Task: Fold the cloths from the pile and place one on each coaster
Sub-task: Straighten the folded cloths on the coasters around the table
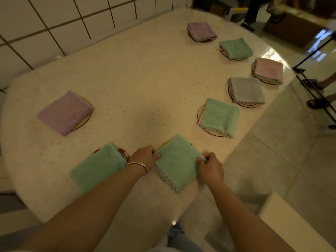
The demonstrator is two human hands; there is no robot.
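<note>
Left hand: the left hand (145,155), a silver bangle (139,168) on its wrist, pinches the left corner of the folded mint-green fleece cloth with the scalloped pink edge (177,163).
Right hand: the right hand (211,166) grips the same cloth's right corner, fingers curled over the fold.
Cloth between the hands: it lies flat on the pale speckled table (127,79), over a round coaster (163,177) that peeks out at its edges.
Step in hand: I'd say this is the settling of the last cloth onto its coaster; no pile is in sight.
Next move: probably just squaring the cloth over the coaster and letting go with both hands.
Just left of the left hand: another mint-green folded cloth (98,169) on a red-patterned coaster (123,153).
Further left: a lilac folded cloth (64,112) on a wooden coaster.
Beyond the right hand: five more folded cloths curve away along the table edge, starting with a mint one (220,117), each on a coaster as far as the blur allows.
In the way: nothing crowds the cloth, though it sits near the table's edge.
</note>
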